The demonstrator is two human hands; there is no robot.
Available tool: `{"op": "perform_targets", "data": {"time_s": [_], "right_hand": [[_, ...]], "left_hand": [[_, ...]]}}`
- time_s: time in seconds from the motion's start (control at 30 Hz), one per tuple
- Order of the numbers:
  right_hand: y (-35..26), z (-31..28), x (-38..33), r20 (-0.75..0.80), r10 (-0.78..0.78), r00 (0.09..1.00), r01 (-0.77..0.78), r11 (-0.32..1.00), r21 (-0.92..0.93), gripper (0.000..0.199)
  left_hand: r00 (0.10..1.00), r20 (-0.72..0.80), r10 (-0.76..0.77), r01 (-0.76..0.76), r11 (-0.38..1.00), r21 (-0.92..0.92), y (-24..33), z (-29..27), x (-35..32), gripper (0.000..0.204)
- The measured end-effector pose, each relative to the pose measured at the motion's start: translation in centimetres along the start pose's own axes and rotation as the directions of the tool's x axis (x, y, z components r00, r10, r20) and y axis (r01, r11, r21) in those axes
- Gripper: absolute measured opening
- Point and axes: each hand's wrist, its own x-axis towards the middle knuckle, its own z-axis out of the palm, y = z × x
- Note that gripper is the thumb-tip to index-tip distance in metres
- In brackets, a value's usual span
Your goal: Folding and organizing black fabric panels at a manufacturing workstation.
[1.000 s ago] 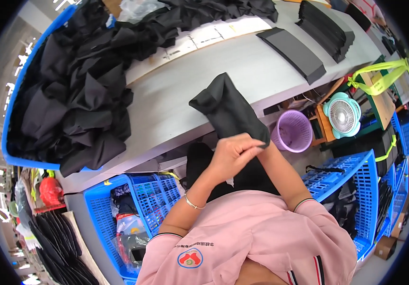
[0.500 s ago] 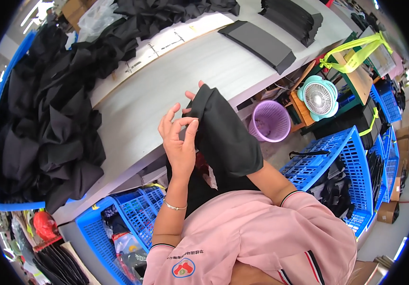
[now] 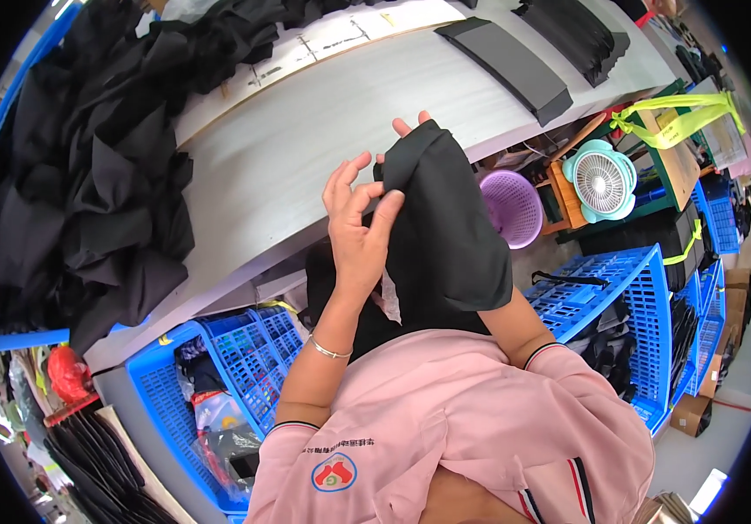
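Left hand (image 3: 356,229): now raised, fingers pinching black cloth (image 3: 445,236).
Right hand (image 3: 410,125): mostly hidden inside cloth; grip unclear.

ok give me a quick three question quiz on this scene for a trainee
1. True or false: the left hand pinches the black fabric piece.
2. Where is the right hand? A) inside the fabric piece, fingertips showing at its top B) on the purple basket
3. Fill in: the heap of black cloth lies on the person's ____ side of the table.

Key: 1 true; 2 A; 3 left
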Motion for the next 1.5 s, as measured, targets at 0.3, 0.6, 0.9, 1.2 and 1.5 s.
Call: {"op": "perform_targets", "data": {"time_s": [0.3,0.6,0.9,1.2,1.5], "right_hand": [[1.3,-1.2,-5.9,0.052,0.087,0.995,-0.098,0.958,0.271,0.024],[4.5,-0.3,-0.6,0.095,0.154,0.984,-0.180,0.852,0.491,0.025],[8.4,3.5,7.5,-0.072,0.303,0.950,-0.201,0.773,0.602,0.025],[7.3,7.4,-2.7,0.086,0.514,0.854,-0.502,0.768,0.398,0.049],[4.6,-2.0,-7.2,-0.072,0.447,0.892,-0.415,0.871,0.264,0.045]], "left_hand": [[0.970,0.183,-0.161,0.212,0.925,-0.314,-2.3,-2.3,2.8,0.012],[0.973,0.037,0.227,-0.229,0.970,0.085,2.6,1.0,-3.8,0.088],[0.962,0.155,-0.226,0.265,0.914,-0.308,-0.6,1.1,-2.9,0.009],[0.858,-0.430,-0.282,0.149,0.936,-0.319,-9.5,-2.9,8.2,0.025],[0.875,-0.394,-0.280,0.090,0.896,-0.435,-2.8,-6.6,9.0,0.019]]}}
